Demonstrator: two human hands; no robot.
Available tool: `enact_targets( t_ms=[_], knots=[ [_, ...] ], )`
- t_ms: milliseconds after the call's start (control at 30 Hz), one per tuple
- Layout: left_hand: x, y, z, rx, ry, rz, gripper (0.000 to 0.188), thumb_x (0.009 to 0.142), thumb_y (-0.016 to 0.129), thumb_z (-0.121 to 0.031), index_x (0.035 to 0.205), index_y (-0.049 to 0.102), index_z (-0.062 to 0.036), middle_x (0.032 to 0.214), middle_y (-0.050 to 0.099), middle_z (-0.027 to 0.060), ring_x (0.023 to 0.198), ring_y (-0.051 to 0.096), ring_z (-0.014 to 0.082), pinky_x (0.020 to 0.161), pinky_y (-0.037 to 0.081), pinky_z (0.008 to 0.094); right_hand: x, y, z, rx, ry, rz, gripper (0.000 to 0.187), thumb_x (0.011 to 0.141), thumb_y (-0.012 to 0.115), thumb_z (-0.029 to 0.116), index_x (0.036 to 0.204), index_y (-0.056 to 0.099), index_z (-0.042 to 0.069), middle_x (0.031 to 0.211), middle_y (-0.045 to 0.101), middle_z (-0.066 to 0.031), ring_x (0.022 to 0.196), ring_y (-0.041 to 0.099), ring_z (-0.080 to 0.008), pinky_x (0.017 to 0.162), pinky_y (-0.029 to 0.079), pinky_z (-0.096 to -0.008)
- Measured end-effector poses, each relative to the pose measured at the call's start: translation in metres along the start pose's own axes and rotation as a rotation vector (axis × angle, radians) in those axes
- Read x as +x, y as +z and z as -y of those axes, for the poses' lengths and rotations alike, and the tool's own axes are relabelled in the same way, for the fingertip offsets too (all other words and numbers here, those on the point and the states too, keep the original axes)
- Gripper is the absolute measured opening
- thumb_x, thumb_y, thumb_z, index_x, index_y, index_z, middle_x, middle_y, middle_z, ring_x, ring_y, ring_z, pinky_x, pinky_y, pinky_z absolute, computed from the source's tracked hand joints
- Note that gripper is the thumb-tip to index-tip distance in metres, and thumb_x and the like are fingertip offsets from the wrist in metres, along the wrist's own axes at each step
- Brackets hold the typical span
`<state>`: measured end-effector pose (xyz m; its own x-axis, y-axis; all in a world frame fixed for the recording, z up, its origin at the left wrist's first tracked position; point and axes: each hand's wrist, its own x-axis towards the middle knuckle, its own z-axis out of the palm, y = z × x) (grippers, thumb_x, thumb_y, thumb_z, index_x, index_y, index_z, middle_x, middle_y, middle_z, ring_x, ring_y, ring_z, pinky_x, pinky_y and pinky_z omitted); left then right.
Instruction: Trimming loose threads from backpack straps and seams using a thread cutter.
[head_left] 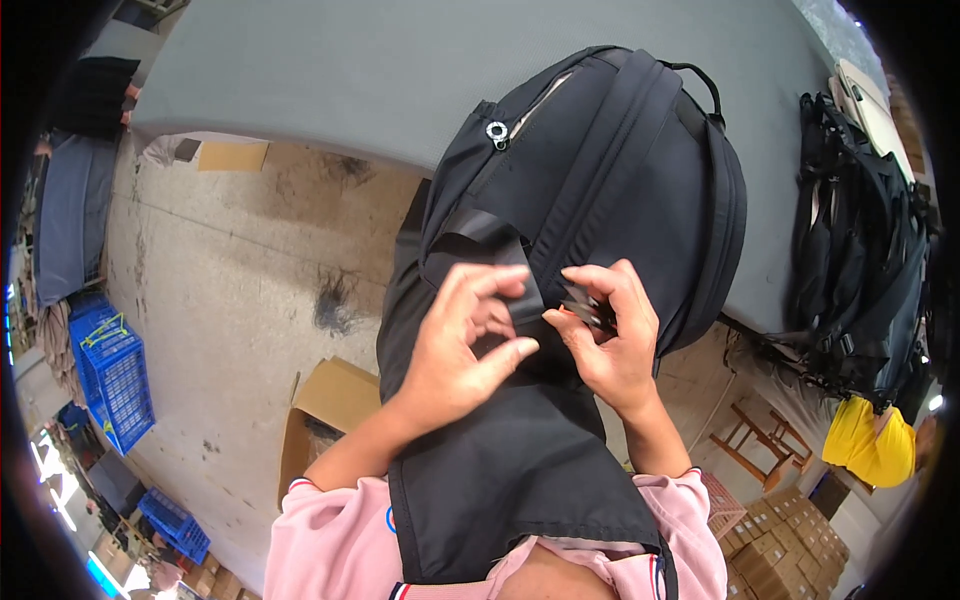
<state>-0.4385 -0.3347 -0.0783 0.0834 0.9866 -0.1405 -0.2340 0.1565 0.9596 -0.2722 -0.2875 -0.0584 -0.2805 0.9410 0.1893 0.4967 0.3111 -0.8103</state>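
A black backpack lies in front of me, partly on the grey table and partly against my body. Its side zipper carries a round pale puller. My left hand is just in front of the bag's lower end, thumb and fingers apart, slightly blurred, nothing visible between them. Beside it a wide black webbing strap bends away from the bag. My right hand is closed on a small dark metal tool with pointed blades, apparently thread snips; the fingers hide most of it.
The grey table stretches across the far side. More black bags are heaped at its right end. An open cardboard box stands on the floor at left, with a blue crate beyond. A wooden stool stands at right.
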Motion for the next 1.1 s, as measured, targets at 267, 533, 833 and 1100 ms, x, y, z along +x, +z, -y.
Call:
enact_targets(
  t_ms=[267,533,833,1100],
  knots=[
    [-0.01,-0.009,-0.003,0.432,0.275,0.134,0.037,0.074,0.068,0.003,0.109,0.058,-0.0012,0.088,0.065,0.01,0.067,0.065,0.0179,0.06,0.053,0.0267,-0.008,0.022,-0.035,0.501,0.439,-0.125,0.044,0.074,0.074,0.002,0.107,0.045,0.001,0.07,0.05,-0.0005,0.06,0.044,-0.0034,0.053,0.038,-0.0176],
    [-0.01,-0.026,-0.003,0.436,0.471,-0.134,0.022,0.077,0.061,0.008,0.097,0.061,-0.0002,0.087,0.066,0.0112,0.064,0.064,0.0204,0.058,0.051,0.0269,0.018,-0.058,-0.014,-0.194,0.262,-0.189,0.023,0.079,0.066,0.01,0.076,0.045,0.002,0.064,0.034,0.0013,0.06,0.039,-0.0068,0.05,0.035,-0.0236],
    [0.054,-0.068,0.048,-0.046,-0.177,-0.368,0.032,0.091,0.059,-0.03,0.1,0.058,0.0005,0.086,0.053,-0.0001,0.082,0.047,0.0082,0.071,0.04,0.023,0.002,-0.06,0.028,-0.224,0.006,-0.228,0.025,0.083,0.052,-0.004,0.104,0.065,0.002,0.095,0.067,-0.0101,0.057,0.057,-0.0081,0.053,0.047,-0.0192],
    [0.072,-0.04,0.032,-0.229,-0.221,-0.289,0.039,0.094,0.053,-0.035,0.07,0.049,-0.0055,0.067,0.039,-0.0075,0.064,0.032,0.0044,0.055,0.031,0.0224,0.013,0.05,0.003,-0.203,-0.065,-0.003,0.047,0.069,0.065,-0.005,0.114,0.057,0.005,0.113,0.06,-0.0104,0.091,0.065,-0.0273,0.067,0.054,-0.0329]
  ],
)
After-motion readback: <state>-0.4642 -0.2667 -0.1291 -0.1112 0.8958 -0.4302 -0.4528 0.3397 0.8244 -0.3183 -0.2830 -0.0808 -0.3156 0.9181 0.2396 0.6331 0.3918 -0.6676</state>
